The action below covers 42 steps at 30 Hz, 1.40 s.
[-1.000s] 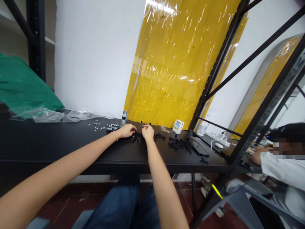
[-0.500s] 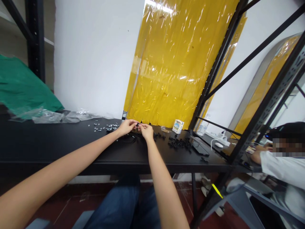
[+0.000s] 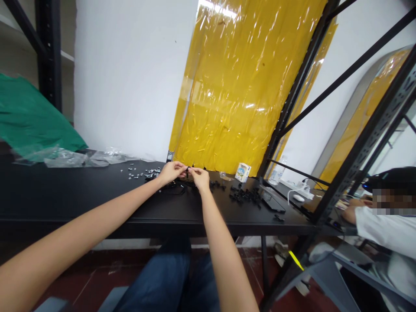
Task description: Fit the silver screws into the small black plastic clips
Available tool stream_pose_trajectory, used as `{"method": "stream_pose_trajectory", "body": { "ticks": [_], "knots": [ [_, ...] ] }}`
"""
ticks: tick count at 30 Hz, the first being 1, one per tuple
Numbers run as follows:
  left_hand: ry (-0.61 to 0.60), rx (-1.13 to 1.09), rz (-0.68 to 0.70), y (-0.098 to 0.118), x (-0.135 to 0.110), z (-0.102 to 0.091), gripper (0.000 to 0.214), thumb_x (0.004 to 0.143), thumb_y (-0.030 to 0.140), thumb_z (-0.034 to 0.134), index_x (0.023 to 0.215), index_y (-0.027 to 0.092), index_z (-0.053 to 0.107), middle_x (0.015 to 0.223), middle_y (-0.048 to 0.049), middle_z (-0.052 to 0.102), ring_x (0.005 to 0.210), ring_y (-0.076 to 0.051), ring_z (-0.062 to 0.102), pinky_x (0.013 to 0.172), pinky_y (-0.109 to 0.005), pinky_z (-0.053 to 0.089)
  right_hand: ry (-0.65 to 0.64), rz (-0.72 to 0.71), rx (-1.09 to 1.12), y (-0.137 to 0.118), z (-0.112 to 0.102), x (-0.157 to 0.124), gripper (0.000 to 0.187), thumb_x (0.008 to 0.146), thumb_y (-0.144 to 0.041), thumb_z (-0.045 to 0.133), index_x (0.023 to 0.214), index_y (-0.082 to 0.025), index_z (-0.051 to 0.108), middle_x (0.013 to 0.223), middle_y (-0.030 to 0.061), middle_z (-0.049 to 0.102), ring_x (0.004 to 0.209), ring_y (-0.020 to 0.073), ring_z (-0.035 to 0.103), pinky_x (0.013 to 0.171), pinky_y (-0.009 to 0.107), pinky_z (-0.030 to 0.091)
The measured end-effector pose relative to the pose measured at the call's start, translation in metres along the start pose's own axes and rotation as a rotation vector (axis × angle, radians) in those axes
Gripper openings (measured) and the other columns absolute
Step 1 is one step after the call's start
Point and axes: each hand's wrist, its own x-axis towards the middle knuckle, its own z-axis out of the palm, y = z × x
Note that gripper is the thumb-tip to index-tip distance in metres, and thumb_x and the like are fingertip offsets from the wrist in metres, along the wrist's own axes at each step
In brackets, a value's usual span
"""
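My left hand [image 3: 172,172] and my right hand [image 3: 199,177] meet above the black table [image 3: 97,195]. Between their fingertips they pinch a small black part [image 3: 187,170], too small to name its kind. Both hands are closed on it, and the fingers cover much of it. Just left of my left hand lie small silvery pieces of hardware [image 3: 133,175], with a heap of black parts [image 3: 150,177] beside them. To the right of my right hand several black parts [image 3: 245,195] lie in a loose pile.
A small printed box [image 3: 242,172] stands at the back, near a dark flat device [image 3: 273,203]. Clear plastic bags [image 3: 78,158] and a green cloth [image 3: 35,117] lie at the left. Black rack posts [image 3: 299,86] rise at the right, where another person [image 3: 383,225] sits.
The black part has turned a little between my fingertips and now points more downward. Both hands stay in nearly the same place.
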Motion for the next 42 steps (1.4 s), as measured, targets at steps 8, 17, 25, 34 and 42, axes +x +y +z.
{"method": "stream_pose_trajectory", "body": {
  "ticks": [8,17,25,34,42],
  "knots": [
    [-0.082,0.005,0.031,0.003,-0.003,0.002,0.045,0.066,0.056,0.066,0.075,0.012,0.065,0.067,-0.0040,0.069,0.064,-0.016,0.065,0.070,-0.032,0.056,0.020,0.006,0.059,-0.009,-0.002,-0.004,0.026,0.061,-0.028,0.073,0.082,-0.012,0.070,0.079,0.0093,0.074,0.075,0.0184,0.070,0.075,0.028,0.053],
    [-0.086,0.100,0.127,-0.001,-0.001,-0.002,0.051,0.061,0.060,0.068,0.078,0.012,0.066,0.075,-0.0082,0.072,0.068,-0.019,0.066,0.070,-0.033,0.055,-0.017,-0.074,-0.022,-0.007,-0.003,-0.005,0.019,0.067,-0.017,0.067,0.085,-0.017,0.073,0.081,0.0047,0.075,0.082,0.0194,0.070,0.085,0.032,0.051],
    [-0.013,0.528,0.333,0.006,-0.004,-0.002,0.032,0.078,0.049,0.051,0.079,0.018,0.059,0.067,-0.0026,0.066,0.063,-0.017,0.062,0.061,-0.026,0.047,-0.008,-0.004,0.057,-0.003,-0.001,-0.001,0.023,0.063,-0.019,0.070,0.086,-0.015,0.072,0.073,0.0040,0.074,0.072,0.0174,0.070,0.077,0.030,0.054],
    [-0.073,0.702,0.342,0.018,-0.010,0.000,0.025,0.088,0.042,0.033,0.079,0.021,0.043,0.071,0.0002,0.056,0.068,-0.017,0.055,0.064,-0.027,0.039,-0.080,0.078,0.246,-0.009,0.003,-0.002,0.025,0.064,-0.016,0.070,0.088,-0.011,0.071,0.075,0.0056,0.074,0.071,0.0174,0.070,0.074,0.029,0.056],
    [-0.072,0.701,0.237,0.014,-0.009,-0.001,0.028,0.090,0.043,0.024,0.075,0.022,0.035,0.065,0.0021,0.047,0.064,-0.017,0.051,0.062,-0.027,0.037,-0.163,0.117,0.329,-0.012,0.005,-0.003,0.023,0.064,-0.013,0.071,0.087,-0.012,0.072,0.081,0.0047,0.075,0.073,0.0168,0.070,0.077,0.029,0.055]
  ]
}}
